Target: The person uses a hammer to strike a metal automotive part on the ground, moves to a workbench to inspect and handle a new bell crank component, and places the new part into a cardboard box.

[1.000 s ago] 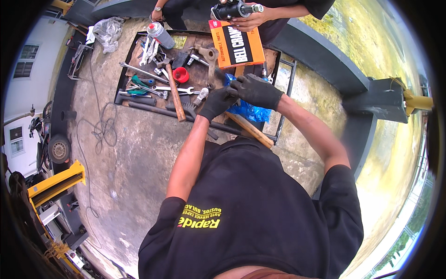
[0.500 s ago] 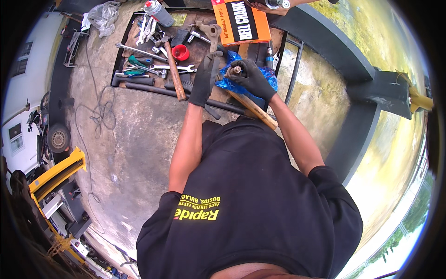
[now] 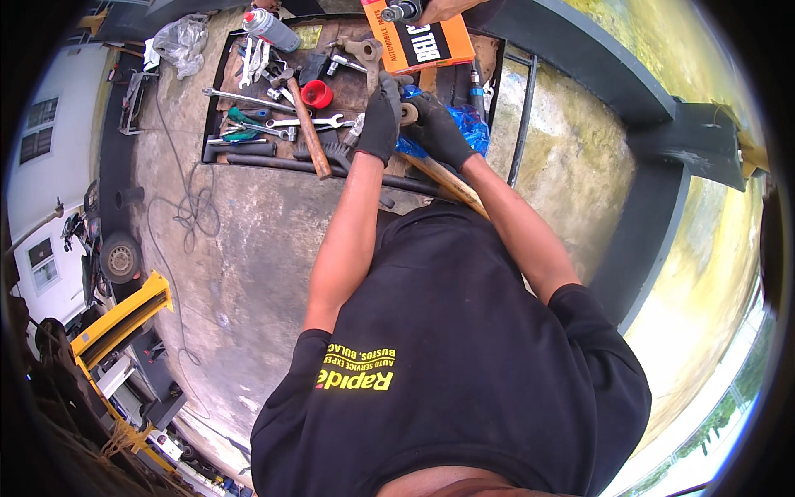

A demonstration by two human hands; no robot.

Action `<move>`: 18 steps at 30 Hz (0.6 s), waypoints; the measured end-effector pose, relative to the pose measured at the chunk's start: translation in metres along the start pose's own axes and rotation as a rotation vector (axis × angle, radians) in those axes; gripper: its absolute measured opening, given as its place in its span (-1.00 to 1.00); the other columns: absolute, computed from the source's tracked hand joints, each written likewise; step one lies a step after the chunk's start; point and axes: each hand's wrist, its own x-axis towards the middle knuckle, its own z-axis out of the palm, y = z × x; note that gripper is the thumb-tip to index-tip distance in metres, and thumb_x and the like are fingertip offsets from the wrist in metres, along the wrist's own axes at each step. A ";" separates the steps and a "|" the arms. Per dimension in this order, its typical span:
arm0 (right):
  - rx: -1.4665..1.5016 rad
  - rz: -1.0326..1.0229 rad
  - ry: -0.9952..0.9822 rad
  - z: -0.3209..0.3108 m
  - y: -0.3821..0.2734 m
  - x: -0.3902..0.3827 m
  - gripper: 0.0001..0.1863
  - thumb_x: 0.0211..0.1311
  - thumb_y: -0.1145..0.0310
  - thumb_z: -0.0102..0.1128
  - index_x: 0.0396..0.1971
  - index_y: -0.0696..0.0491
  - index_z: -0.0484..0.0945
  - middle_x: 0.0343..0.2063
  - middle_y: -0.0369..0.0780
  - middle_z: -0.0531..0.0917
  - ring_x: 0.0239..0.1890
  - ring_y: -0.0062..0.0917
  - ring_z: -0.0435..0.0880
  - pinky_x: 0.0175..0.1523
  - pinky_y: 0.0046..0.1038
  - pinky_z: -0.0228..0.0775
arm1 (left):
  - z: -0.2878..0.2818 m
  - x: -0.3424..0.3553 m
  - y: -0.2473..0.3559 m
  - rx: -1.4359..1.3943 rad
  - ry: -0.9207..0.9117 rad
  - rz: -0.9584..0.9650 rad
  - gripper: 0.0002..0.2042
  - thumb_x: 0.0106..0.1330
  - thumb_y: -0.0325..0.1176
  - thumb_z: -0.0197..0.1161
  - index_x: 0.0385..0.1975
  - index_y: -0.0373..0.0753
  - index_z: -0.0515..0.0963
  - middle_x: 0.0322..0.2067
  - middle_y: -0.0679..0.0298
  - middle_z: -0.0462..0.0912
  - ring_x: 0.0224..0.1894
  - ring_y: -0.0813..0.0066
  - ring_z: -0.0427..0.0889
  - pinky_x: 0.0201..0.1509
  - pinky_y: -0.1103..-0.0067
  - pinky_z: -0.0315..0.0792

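1. Edges: The shallow black-edged tool tray, lined in brown, ends just ahead of the wearer's torso. A hammer with a brown wooden handle juts over its near edge; a second, paler wooden handle slants out below the right forearm.
2. Open room: Grey concrete floor spreads left of the forearms; beyond the hands, an orange, black and white cardboard box limits space.
3. Right grip: The black-gloved right hand curls around a small brownish metal part with a rounded end, located between both hands, beside crumpled blue plastic.
4. Left grip: The black-gloved left hand lies alongside; its opening and any contact cannot be told.
5. Change: Half a second earlier, the left hand stood apart from the part.
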 end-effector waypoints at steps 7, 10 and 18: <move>0.035 -0.057 0.075 0.003 0.015 0.000 -0.53 0.25 0.22 0.46 0.10 0.05 0.58 -0.02 0.05 0.63 0.08 -0.01 0.63 0.14 -0.14 0.52 | -0.025 -0.030 -0.006 0.239 -0.240 0.506 -0.63 0.69 -0.15 -0.02 0.10 -0.28 0.63 -0.04 0.27 0.71 0.07 0.52 0.61 0.25 0.51 0.45; 0.057 0.027 -0.034 0.001 0.012 0.001 -0.47 0.23 0.20 0.48 0.15 0.05 0.56 0.03 0.04 0.62 0.09 -0.04 0.64 0.17 -0.17 0.51 | -0.026 -0.040 -0.005 0.108 -0.123 0.337 -0.73 0.63 -0.28 0.12 0.09 -0.31 0.63 -0.10 0.30 0.74 0.01 0.54 0.64 0.17 0.54 0.50; 0.398 0.004 -0.039 -0.012 0.007 -0.006 -0.41 0.37 0.20 0.37 0.33 0.05 0.46 0.17 -0.03 0.57 0.19 -0.28 0.60 0.30 -0.30 0.42 | -0.025 -0.035 -0.012 0.045 -0.024 0.289 -0.74 0.57 -0.23 0.23 -0.01 -0.31 0.66 -0.19 0.33 0.73 -0.14 0.65 0.62 -0.01 0.60 0.52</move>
